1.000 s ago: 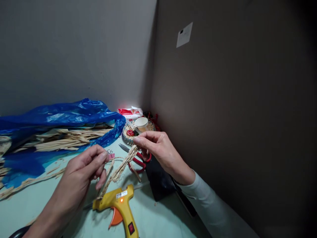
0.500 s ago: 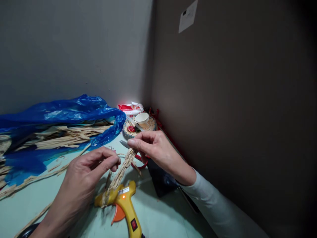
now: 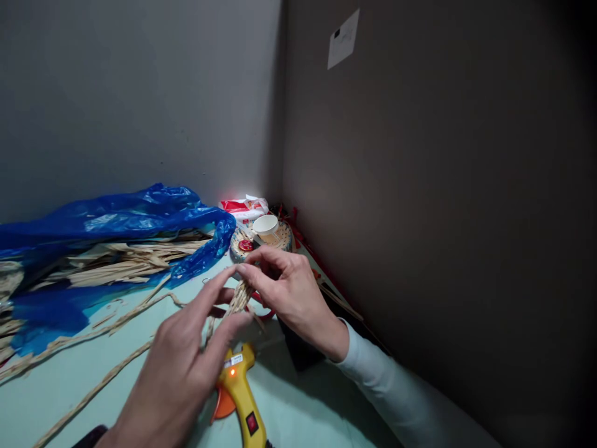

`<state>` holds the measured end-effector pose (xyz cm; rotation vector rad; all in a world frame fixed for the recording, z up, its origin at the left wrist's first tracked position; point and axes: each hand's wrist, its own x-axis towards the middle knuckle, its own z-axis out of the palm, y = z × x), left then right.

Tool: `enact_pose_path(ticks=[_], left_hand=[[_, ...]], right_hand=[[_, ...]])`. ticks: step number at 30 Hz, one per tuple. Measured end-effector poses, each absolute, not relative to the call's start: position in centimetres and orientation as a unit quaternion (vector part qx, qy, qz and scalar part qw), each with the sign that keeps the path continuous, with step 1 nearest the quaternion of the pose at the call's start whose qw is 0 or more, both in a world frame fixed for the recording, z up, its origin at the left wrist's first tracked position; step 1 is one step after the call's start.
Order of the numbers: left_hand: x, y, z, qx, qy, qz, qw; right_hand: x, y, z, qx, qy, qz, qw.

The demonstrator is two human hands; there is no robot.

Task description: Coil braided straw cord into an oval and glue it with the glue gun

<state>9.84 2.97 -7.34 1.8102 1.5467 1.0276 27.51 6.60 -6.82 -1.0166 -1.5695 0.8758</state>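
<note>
A braided straw strip (image 3: 240, 297) hangs at a slant over the table. My right hand (image 3: 291, 295) pinches its upper end between thumb and fingers. My left hand (image 3: 186, 348) curves around the strip from the left, its thumb across the lower part and its index fingertip at the right thumb. Part of the braid is hidden behind the left fingers. Just below lies a yellow hot glue gun (image 3: 242, 389) with an orange trigger and a glowing light. Red-handled scissors (image 3: 267, 313) sit behind the strip, mostly covered by my hands.
A blue plastic bag (image 3: 153, 208) with dry straw (image 3: 121, 261) fills the left back. Twisted straw cords (image 3: 100, 389) lie at left. In the corner, a white cup (image 3: 265, 228) stands on a round woven piece (image 3: 237, 255) before a red-and-white packet (image 3: 245, 208). Walls rise behind and right.
My left hand has moved right and up, from loosely curled beside the strip to around it. The right hand still pinches the upper end, and the strip looks shorter and more tilted toward me.
</note>
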Motion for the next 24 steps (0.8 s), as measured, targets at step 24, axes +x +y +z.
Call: enact_pose_path(ticks=[24], left_hand=[[8.2,3.4,-5.7,0.837,0.382,0.39,-0.033]], right_hand=[[28.8,7.3,-6.9,-0.249,-0.657,0.572,0.424]])
